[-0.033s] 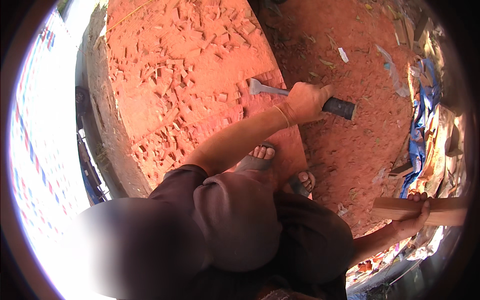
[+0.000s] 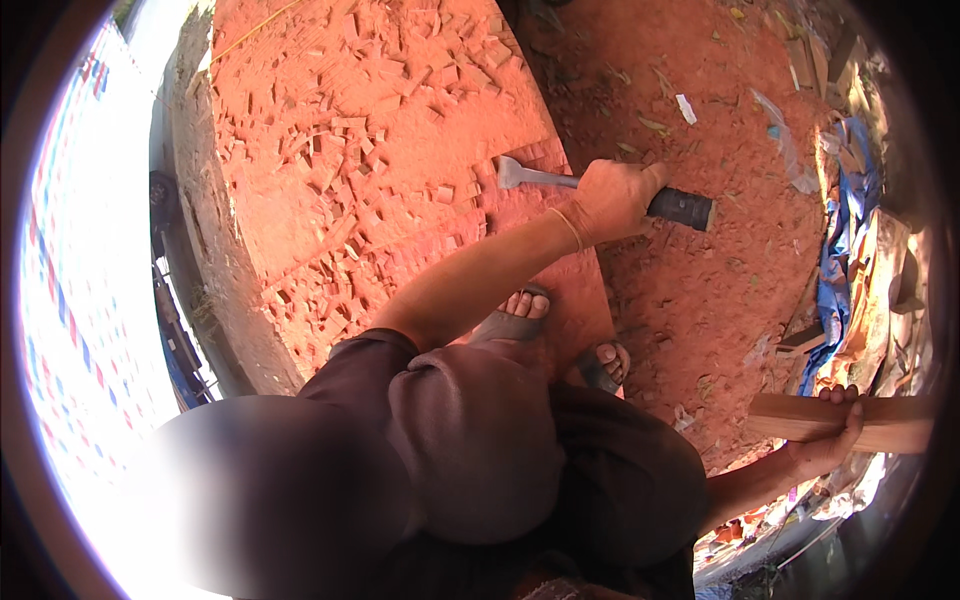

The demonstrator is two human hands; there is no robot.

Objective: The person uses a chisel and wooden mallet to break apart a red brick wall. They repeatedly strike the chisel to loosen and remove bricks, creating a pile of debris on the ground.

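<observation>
My left hand (image 2: 612, 203) is closed around a chisel (image 2: 540, 178) with a flared metal blade and a thick black handle. The handle's end sticks out to the right of my fist, over the ground. To the left, the blade lies over a darker, ridged patch near the right edge of a broad reddish board (image 2: 585, 290); whether it touches cannot be made out. Far to the right, my right hand (image 2: 828, 450) grips a squared length of wood (image 2: 785, 415) from below, fingertips over its far side. Its right end fades into the dark rim of the picture.
Many small wood chips (image 2: 340, 160) litter the board. My sandalled feet (image 2: 525, 305) stand at its near right side. Reddish earth (image 2: 700, 270) lies right of it, with a white scrap (image 2: 686, 109). Blue sheeting (image 2: 835, 270) and timber line the far right. A parked vehicle (image 2: 165, 195) shows at left.
Almost nothing differs. My left hand and the chisel's handle have shifted very slightly, and the wood in my right hand has moved a touch to the right.
</observation>
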